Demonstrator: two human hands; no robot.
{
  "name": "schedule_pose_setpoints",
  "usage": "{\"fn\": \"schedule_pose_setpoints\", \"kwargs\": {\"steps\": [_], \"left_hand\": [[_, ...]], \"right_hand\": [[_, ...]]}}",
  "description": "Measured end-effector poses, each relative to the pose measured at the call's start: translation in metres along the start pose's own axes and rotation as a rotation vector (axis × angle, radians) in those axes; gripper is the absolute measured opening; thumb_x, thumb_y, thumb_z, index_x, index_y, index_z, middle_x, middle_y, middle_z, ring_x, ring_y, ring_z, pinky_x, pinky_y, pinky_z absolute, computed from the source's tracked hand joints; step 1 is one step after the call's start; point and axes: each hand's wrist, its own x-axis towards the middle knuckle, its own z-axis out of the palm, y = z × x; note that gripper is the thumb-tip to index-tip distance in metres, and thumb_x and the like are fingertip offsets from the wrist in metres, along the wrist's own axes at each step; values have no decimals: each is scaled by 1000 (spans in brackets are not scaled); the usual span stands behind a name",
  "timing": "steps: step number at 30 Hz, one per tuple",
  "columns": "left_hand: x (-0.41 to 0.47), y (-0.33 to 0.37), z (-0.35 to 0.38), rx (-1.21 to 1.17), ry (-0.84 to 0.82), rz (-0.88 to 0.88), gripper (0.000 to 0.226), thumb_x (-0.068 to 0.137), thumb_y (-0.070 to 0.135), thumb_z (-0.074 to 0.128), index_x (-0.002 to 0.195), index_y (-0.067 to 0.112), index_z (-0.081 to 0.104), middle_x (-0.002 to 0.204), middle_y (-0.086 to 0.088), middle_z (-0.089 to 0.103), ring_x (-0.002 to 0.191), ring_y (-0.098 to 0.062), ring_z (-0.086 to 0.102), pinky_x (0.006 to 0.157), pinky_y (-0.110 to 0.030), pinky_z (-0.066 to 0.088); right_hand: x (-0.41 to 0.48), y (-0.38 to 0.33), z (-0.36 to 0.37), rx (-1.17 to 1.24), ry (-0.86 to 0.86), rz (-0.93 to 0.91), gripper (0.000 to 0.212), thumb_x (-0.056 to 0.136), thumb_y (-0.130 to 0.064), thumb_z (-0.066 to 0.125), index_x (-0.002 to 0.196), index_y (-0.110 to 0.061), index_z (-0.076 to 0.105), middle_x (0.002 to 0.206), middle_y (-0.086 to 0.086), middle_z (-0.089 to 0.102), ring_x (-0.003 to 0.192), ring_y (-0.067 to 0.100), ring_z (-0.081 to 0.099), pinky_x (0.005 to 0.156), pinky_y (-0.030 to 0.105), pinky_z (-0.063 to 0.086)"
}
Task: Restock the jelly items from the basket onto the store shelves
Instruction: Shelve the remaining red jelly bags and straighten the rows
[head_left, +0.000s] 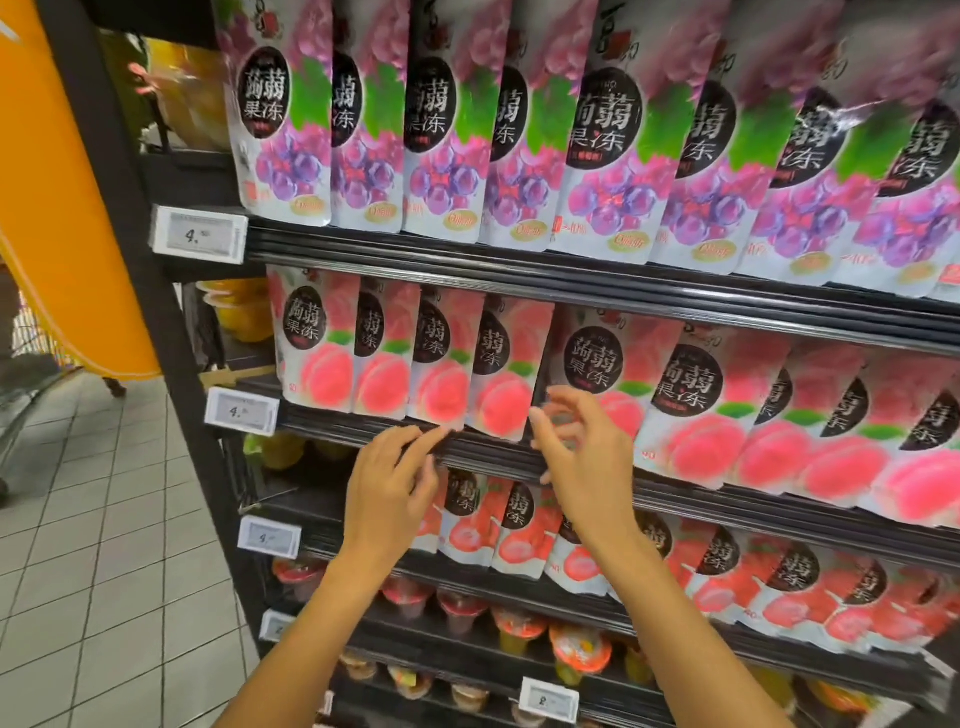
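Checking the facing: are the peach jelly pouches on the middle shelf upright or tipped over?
Upright: the peach pouches stand side by side on the shelf, fronts facing out; none lies flat.

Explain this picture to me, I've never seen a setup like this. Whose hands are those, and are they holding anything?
There is no machine here. The one picture comes from a camera worn on a person's head, looking forward and down, so the left hand and right hand are the wearer's own. They reach toward a store shelf. Grape pouches fill the top row, peach pouches the middle, red-fruit pouches sit below, and jelly cups lower still. Both hands look empty, fingers loose, near the peach pouches' bottom edge. No basket shows.
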Motion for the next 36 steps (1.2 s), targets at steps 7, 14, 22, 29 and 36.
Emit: {"fn": "schedule_pose_setpoints", "kwargs": {"steps": [7,14,22,29,36], "left_hand": [[-22,-16,-4,-48,-84,-27,48,89,1,55,135,15,58,122,-6,52,114,-27,49,92,-40,51],[-13,-17,-4,-12,-43,14,40,89,7,45,123,9,68,110,-15,64,107,-28,53,89,-43,53],[-7,-21,-2,-2,-49,51,39,87,7,46,116,9,71,105,-15,68,98,-35,65,83,-45,56],[-4,-23,2,-4,-45,53,39,85,9,45,115,9,71,108,-12,66,101,-30,61,88,-44,54],[-2,-17,-1,-11,-50,4,40,85,9,42,114,10,69,111,-9,68,109,-23,57,98,-36,45]], "right_hand": [[10,-1,23,7,106,53,20,92,-23,67,102,-7,72,57,-8,67,50,-2,64,56,10,47],[6,11,-2,-22,185,88,16,92,-23,67,102,-12,72,54,-7,67,35,5,57,41,16,45],[-8,6,-7,-33,322,14,23,84,-19,76,104,-15,65,83,-5,70,53,9,66,42,18,50],[-20,-12,46,-40,224,-22,16,89,-29,71,102,-20,70,65,-7,65,54,10,62,66,28,52],[-10,-24,80,34,100,78,16,93,-23,64,80,-32,64,49,0,63,39,6,60,51,13,45]]}}
